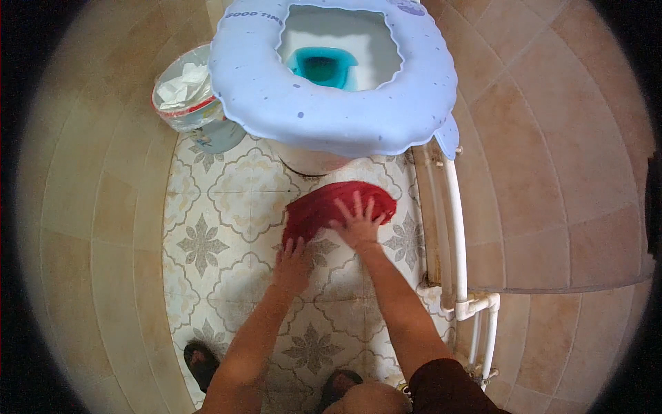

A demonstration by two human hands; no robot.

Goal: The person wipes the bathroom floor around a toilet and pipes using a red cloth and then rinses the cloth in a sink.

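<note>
A dark red cloth (321,204) lies spread on the patterned tile floor, just in front of the toilet base. My right hand (358,224) presses flat on its right part with the fingers spread. On the cloth's lower left edge rests my left hand (292,265), its fingers stretched forward and their tips touching the fabric. Neither hand grips the cloth. Above it stands the toilet, its seat covered by a pale blue, wavy-edged pad (303,114). Blue water (323,67) shows in the bowl.
Left of the toilet is a waste bin (219,136) lined with a clear bag and holding white paper. White pipes (455,234) run along the right wall, with a bend (476,303) lower down. Tiled walls rise on both sides. My feet in dark slippers (201,364) show at the bottom.
</note>
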